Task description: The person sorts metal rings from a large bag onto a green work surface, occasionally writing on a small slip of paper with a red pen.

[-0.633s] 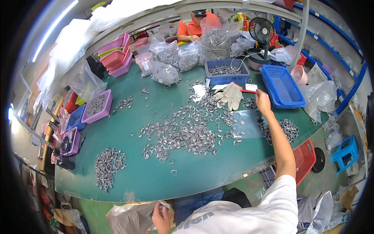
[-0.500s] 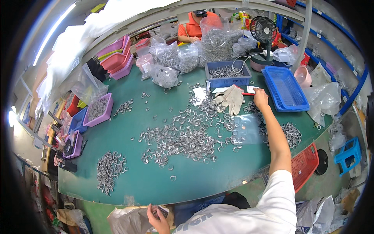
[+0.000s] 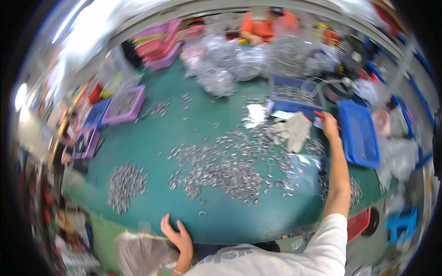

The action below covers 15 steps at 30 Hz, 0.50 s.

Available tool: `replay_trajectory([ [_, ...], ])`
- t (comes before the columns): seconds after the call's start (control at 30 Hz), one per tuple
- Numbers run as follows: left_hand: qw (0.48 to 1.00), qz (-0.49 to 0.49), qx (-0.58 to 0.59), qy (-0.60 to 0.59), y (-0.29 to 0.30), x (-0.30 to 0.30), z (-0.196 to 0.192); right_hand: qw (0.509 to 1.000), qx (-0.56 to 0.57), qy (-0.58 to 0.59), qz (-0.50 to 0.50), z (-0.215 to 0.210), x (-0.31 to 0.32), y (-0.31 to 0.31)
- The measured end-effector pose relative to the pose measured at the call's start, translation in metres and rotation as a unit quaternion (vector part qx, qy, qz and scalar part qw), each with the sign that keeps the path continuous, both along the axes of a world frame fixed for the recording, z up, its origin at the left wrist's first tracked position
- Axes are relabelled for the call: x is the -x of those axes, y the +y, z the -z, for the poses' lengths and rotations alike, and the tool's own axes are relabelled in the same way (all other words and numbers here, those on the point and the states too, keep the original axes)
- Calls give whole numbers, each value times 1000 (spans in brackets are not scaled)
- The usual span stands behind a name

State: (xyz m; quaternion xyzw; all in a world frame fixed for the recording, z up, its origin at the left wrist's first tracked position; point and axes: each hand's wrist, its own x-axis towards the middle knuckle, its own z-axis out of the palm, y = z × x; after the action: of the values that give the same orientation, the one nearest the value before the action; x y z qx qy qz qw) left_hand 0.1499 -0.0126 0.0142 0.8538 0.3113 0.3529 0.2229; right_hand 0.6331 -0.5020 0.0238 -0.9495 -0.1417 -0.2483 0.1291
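Observation:
At the right of the green table [image 3: 152, 184], my right hand [image 3: 330, 125] is closed on a thin red pen-like thing [image 3: 318, 114]; blur hides its details. Just left of that hand lies a pale work glove [image 3: 297, 131]. My left hand [image 3: 177, 235] is at the front edge, fingers spread, with nothing visible in it. A wide spread of small grey metal rings [image 3: 230, 168] covers the middle of the table. Beneath my right forearm lie a clear plastic bag [image 3: 304, 174] and more rings, partly hidden by the arm.
A blue basket [image 3: 359, 135] stands right of my right hand. Behind the glove is a blue-grey bin [image 3: 297, 94] of rings. A ring pile [image 3: 128, 186] lies at left, near a purple basket [image 3: 123, 108]. Filled plastic bags [image 3: 218, 78] and a person in orange [image 3: 262, 27] are at the back.
My left hand has come up from below the table's front edge, its fingers now spread. My right hand has lifted the red thing away from beside the glove. The whole view has shifted and blurred.

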Motion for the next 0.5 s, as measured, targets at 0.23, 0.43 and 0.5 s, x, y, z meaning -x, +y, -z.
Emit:
replay_trajectory([
  [0.23, 1000, -11, 8, -11, -6, -30, -11, 984, -43, 168, 40, 52, -59, -116],
  [0.43, 998, -64, 5, 11, -12, -1, -20, 905, -222, 362, -32, 87, -108, -105],
  [0.5, 998, -56, 10, 3, -12, -8, -17, 907, -248, 339, -39, 85, -113, -125],
])
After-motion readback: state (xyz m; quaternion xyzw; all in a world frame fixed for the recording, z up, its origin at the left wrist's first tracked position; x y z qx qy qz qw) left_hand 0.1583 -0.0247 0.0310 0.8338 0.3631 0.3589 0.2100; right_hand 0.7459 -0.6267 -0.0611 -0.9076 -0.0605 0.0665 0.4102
